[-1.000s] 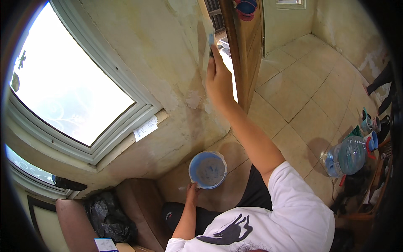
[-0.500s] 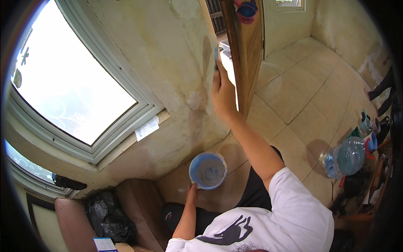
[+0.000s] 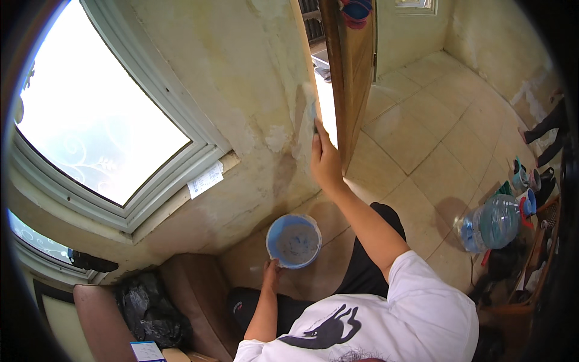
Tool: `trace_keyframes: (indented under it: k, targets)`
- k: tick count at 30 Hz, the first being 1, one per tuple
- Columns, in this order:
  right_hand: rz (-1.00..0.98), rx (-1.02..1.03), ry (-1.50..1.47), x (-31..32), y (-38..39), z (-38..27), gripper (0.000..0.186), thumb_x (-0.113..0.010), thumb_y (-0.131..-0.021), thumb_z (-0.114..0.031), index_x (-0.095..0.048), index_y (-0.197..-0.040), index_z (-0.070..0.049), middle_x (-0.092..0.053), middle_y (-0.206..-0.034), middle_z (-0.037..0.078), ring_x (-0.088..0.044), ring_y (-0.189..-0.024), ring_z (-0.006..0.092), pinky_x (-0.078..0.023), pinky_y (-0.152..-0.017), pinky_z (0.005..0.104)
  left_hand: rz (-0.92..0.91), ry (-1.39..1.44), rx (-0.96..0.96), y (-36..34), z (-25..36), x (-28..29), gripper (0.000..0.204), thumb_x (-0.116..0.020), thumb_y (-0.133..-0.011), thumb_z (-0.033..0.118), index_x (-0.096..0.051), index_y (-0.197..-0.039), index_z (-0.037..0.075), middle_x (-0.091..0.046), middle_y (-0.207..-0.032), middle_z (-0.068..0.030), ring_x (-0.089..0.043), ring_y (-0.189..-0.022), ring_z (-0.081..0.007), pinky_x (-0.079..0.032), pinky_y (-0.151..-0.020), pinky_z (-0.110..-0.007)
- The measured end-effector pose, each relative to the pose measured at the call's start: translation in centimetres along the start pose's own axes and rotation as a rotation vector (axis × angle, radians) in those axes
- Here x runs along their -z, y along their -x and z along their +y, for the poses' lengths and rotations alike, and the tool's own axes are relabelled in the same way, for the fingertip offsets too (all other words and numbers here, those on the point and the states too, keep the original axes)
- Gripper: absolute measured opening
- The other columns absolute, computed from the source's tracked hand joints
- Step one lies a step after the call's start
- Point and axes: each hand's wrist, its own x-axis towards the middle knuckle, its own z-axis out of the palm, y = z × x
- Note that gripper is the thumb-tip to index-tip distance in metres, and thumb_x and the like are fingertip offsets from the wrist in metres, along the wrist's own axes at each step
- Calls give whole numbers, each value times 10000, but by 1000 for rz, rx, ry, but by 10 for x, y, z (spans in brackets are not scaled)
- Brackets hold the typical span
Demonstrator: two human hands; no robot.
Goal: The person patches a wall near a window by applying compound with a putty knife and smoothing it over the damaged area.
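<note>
My right hand [image 3: 325, 154] is closed round a small scraper [image 3: 313, 120] with a pale blue end, held against the stained wall [image 3: 253, 108] beside the doorway's edge. My left hand [image 3: 272, 271] grips the near rim of a round blue bucket [image 3: 293, 240] with grey, crusted contents, above the tiled floor near the wall's foot. Most of the scraper's handle is hidden by my fingers.
A wooden door [image 3: 353, 90] stands ajar. A large water bottle [image 3: 491, 220], cups [image 3: 523, 178] and a rack [image 3: 528, 277] are at right, another person's legs [image 3: 546, 130] beyond. A brown seat [image 3: 193, 289] with a black bag [image 3: 154, 308] is at left, below the window [image 3: 99, 108].
My right hand and the scraper have moved down along the wall beside the door edge. The bucket and my left hand have stayed nearly in place, with a slight shift of the view.
</note>
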Motion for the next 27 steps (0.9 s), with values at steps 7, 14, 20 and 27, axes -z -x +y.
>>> trace_keyframes:
  k: [7, 14, 20, 27]
  targets:
    - [-22, -91, -24, -23, -26, -31, 463, -441, -1047, -160, -406, -1489, -26, -655, -1118, 298, -657, -970, 432, -507, -843, 450, -8, 42, 11, -2, 1, -5, 371, -608, -934, 199, -480, -1198, -28, -540, -1208, -195, -621, -1048, -336, -575, -906, -488]
    - [19, -27, -30, -16, 17, -24, 470, -444, -1047, -156, -398, -1503, -51, -670, -978, 277, -664, -872, 409, -512, -802, 432, 0, 17, -9, -3, -2, 5, 388, -613, -937, 212, -474, -1209, -27, -541, -1208, -183, -626, -1039, -337, -576, -905, -480]
    - [89, -64, -76, -36, -19, -45, 470, -453, -1040, -143, -407, -1497, -41, -631, -1020, 284, -639, -866, 363, -505, -786, 415, -49, -16, 3, 1, 0, -3, 454, -583, -943, 197, -444, -1301, -44, -510, -1301, -199, -576, -1177, -382, -542, -958, -524]
    - [57, -154, -112, -28, 32, -24, 446, -420, -1067, -200, -436, -1491, -61, -525, -700, 73, -509, -600, 142, -452, -610, 308, -33, 33, -17, 3, -3, 3, 447, -588, -946, 208, -450, -1297, -31, -520, -1298, -192, -587, -1173, -376, -544, -952, -519]
